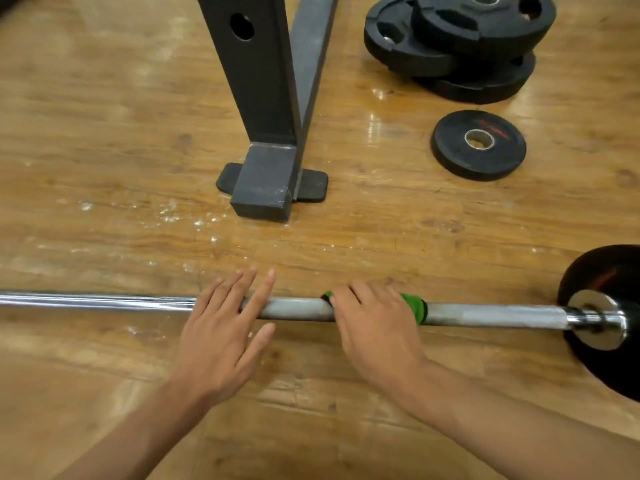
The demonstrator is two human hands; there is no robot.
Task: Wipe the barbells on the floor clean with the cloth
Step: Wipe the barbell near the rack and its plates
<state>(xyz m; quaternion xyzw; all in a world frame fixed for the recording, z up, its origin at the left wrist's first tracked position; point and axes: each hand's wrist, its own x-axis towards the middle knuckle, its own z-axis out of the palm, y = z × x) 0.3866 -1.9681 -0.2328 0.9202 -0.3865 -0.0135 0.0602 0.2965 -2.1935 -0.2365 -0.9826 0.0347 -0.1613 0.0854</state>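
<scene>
right hand [375, 336], cloth [414, 307] around barbell [491, 316]

I had one wide-angle view from the person's head, facing forward and steeply down at the wooden floor [104, 140]. It sat close over the barbell [294, 308], which crossed the lower frame side to side, with the left hand [221, 341] and right hand [375, 336] near. A rack foot [263, 183] and weight plates [491, 32] lay farther ahead.

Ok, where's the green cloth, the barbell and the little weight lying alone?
green cloth [414, 307]: head view, its exposed right end.
barbell [491, 315]: head view, grey shaft near the collar.
little weight [450, 150]: head view, its black face.
</scene>
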